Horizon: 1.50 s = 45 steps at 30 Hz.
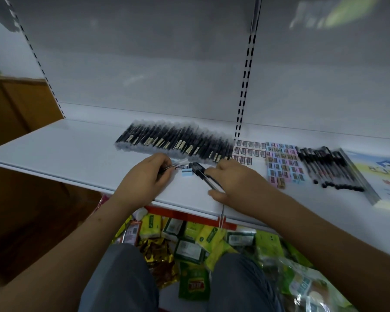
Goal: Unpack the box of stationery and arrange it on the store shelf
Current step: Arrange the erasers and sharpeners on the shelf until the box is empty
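White shelf [54, 149] lies bare left of the long row of black pens [176, 143]. Right of that row, erasers [282, 163] and more pens [329, 170] crowd the surface.

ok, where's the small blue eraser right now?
In the head view, the small blue eraser lies on the white shelf between the left hand and right hand, just before the long pen row.

At frame centre your left hand [144, 176] pinches thin pens [167, 168] on the white shelf [65, 149], while your right hand [236, 183] grips black pens [200, 173]. A small blue eraser [187, 173] lies between them.
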Tool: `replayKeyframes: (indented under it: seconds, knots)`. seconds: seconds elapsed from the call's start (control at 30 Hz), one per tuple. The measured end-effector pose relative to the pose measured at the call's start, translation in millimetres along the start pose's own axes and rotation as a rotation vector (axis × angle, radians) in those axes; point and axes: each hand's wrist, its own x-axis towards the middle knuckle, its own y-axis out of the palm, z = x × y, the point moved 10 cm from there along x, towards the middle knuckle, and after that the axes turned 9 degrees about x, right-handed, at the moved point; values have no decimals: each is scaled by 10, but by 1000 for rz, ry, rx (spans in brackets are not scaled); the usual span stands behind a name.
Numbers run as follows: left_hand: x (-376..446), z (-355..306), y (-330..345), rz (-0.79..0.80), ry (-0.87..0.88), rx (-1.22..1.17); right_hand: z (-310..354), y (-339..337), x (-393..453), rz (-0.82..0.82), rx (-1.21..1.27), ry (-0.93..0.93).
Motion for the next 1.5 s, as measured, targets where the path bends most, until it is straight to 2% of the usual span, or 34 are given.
replayKeyframes:
  seconds: [0.23,0.5,0.73,0.87,0.97,1.0,1.13,1.23,1.37,1.5]
  knots:
    - [-9,-28,-7,4,14,-3,-38,55,314,62,31,162]
    - [-6,-40,-12,23,-1,10,-77,-27,511,-11,19,250]
    - [3,-52,-75,7,-56,45,-42,-12,496,63,-151,249]
    - [7,-81,-156,-32,-100,-11,-107,-152,433,-12,-24,249]
    - [112,-210,-251,-92,-116,-81,-543,-455,186,-175,316,368]
    - [179,-269,-251,-92,-110,-93,-768,-591,51,-242,356,425]
    - [522,-484,-77,-6,-80,-47,-1774,-978,-658,-413,212,734]
    - [737,-618,29,4,-78,-3,-2309,-864,-1094,-364,189,929]
    - [941,-703,105,-35,-80,-8,-2424,-604,-1143,-268,-82,915]
    - [1089,-681,240,9,-90,16,-2412,-405,-1118,-292,-37,821]
